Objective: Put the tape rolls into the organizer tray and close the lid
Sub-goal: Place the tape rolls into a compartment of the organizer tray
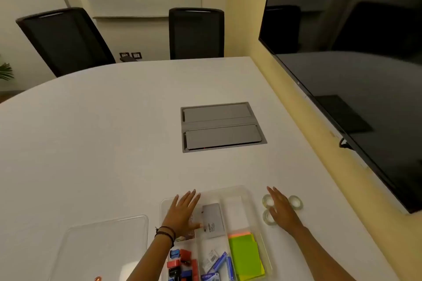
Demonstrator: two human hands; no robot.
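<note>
A clear organizer tray (247, 191) sits at the table's near edge, lid off. Its clear lid (102, 242) lies flat to the left. Three clear tape rolls lie right of the tray: one (267, 201) at the left, one (296, 202) at the right, one (267, 218) nearer me. My right hand (282, 209) hovers flat over them with fingers spread, partly covering each. My left hand (182, 211) rests open on the tray's far left compartment, beside a grey box (213, 221).
The tray holds green sticky notes (245, 255), small red and blue items (180, 264) and blue packets (219, 264). A grey cable hatch (222, 126) is set in the white table (102, 132). A dark screen (354, 64) hangs on the right wall. Two black chairs stand beyond.
</note>
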